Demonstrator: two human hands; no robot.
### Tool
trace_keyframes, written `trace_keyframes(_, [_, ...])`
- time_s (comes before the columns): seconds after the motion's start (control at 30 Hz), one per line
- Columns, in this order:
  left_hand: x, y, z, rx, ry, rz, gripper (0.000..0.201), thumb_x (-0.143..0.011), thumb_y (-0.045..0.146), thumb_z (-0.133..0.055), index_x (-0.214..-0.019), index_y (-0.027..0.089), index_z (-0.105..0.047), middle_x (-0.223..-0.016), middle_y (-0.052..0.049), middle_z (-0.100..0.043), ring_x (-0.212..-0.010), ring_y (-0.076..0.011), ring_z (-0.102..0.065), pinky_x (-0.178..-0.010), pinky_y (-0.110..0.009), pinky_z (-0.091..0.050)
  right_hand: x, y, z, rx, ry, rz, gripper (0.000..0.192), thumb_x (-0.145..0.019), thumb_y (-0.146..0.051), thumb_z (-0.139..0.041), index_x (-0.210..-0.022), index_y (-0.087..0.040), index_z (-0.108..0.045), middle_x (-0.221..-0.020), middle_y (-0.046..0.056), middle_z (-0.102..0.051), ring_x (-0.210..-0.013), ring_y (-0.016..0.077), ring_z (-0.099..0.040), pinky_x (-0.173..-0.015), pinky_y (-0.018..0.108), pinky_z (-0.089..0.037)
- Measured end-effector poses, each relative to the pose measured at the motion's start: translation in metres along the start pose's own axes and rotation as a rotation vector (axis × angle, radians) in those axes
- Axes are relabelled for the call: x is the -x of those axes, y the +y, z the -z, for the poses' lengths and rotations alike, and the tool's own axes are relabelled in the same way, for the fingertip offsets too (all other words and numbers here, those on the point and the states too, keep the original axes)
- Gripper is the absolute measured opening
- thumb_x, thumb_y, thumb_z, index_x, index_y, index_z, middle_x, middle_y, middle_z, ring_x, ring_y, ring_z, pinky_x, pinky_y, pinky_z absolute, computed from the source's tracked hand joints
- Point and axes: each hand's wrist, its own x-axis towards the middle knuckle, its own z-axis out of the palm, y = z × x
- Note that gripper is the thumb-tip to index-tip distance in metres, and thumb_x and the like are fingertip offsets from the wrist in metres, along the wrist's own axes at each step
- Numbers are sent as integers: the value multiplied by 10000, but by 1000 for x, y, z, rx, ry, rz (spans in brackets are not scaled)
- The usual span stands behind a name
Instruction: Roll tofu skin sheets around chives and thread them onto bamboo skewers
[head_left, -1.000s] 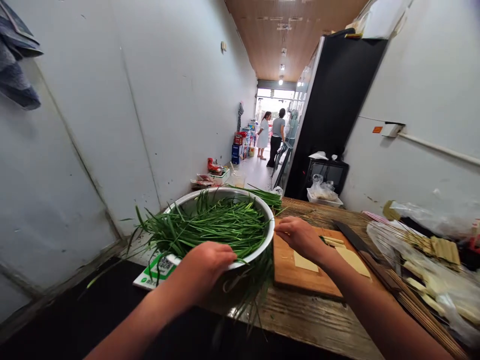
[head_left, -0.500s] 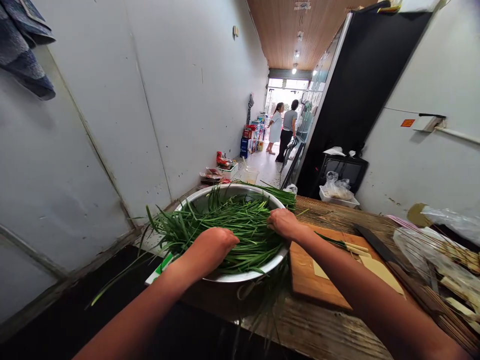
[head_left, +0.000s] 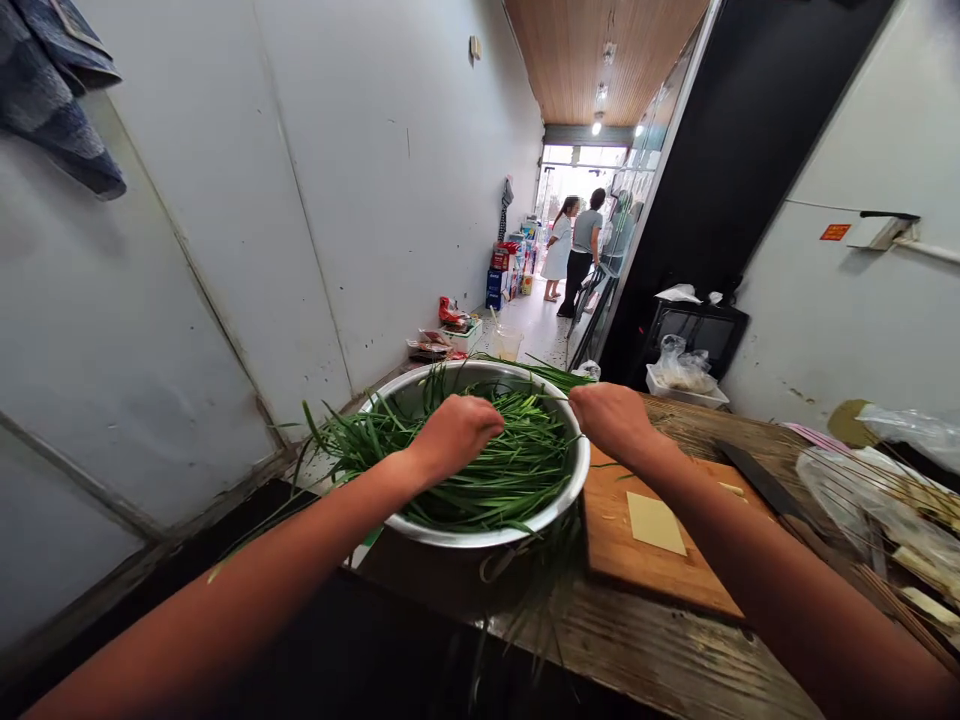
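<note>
Left hand [head_left: 457, 433] clenched on long green chive stalks [head_left: 495, 470] inside round steel basin [head_left: 574, 480]; right hand [head_left: 611, 418] grips stalks at basin's far rim, beside brown wooden cutting board [head_left: 637, 570].

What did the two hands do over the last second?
The left hand slid from the near rim of the metal bowl forward onto the green chives. The right hand left the wooden cutting board and moved to the bowl's far right rim. Bowl, board and knife stayed put.
</note>
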Motion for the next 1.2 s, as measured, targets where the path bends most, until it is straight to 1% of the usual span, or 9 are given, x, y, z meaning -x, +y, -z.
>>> trace_keyframes(0.07, [-5,9,10,144,172,75,201,-841,252,-471,-847,164,-652,-887,-48,-667,-826,-150,-594,-776,-262,-436,4,-5,14,-119,48,118,285,-861,-231,-410,-823,-158,-682,-827,95,-674,-757,166,-600,-616,228,-352])
trace_keyframes(0.13, [-9,17,15,271,195,140,217,-851,288,-454,-890,163,-628,-879,-40,-663,-797,-144,-590,-742,-256,-442,4,-13,21,-277,57,254,237,-836,-249,-470,-779,-174,-688,-740,48,-667,-663,123,-565,-573,209,-319])
trace_keyframes(0.33, [-2,17,11,446,5,260,235,-847,287,-424,-895,153,-610,-653,16,-616,-530,-91,-500,-530,-195,-374,-11,-31,1,-586,152,239,188,-761,-304,-596,-686,-158,-687,-560,-10,-590,-501,74,-434,-501,204,-258])
trace_keyframes(0.5, [6,-1,12,266,-163,305,229,-780,214,-480,-831,143,-692,-717,-27,-669,-659,-136,-568,-627,-217,-392,-27,-24,-41,-769,-43,333,201,-785,-304,-567,-808,-150,-694,-621,-13,-621,-548,85,-494,-519,189,-331])
trace_keyframes(0.63, [11,-11,9,220,-194,358,221,-752,225,-510,-830,145,-701,-730,-35,-685,-665,-150,-589,-630,-223,-400,-38,-18,-70,-470,-135,396,205,-760,-201,-572,-923,-175,-693,-837,34,-668,-733,131,-575,-640,206,-396])
trace_keyframes(0.77, [12,-17,3,376,-187,433,214,-749,224,-497,-848,132,-663,-672,-20,-667,-557,-129,-578,-538,-214,-399,-39,-19,-79,-97,-179,352,181,-724,-191,-594,-866,-153,-699,-965,106,-651,-915,207,-578,-731,236,-408])
trace_keyframes(0.9, [12,-18,-3,607,-218,481,130,-744,208,-497,-809,136,-584,-688,-22,-669,-563,-127,-612,-540,-212,-422,-36,-21,-66,-36,-189,339,210,-808,-184,-486,-856,-161,-689,-927,97,-667,-880,189,-599,-729,228,-402])
trace_keyframes(1.07, [7,-14,-1,869,-238,587,66,-737,203,-518,-769,148,-501,-677,-22,-668,-591,-129,-633,-612,-237,-454,-34,-14,-38,7,-73,295,271,-864,-208,-406,-870,-160,-673,-871,106,-670,-818,198,-605,-682,251,-387])
trace_keyframes(1.2, [0,-9,5,869,-75,582,109,-715,245,-566,-733,141,-538,-752,-37,-676,-708,-137,-632,-700,-251,-454,-28,-8,-22,-62,-22,443,241,-853,-196,-435,-847,-174,-675,-884,79,-662,-824,170,-588,-692,234,-365])
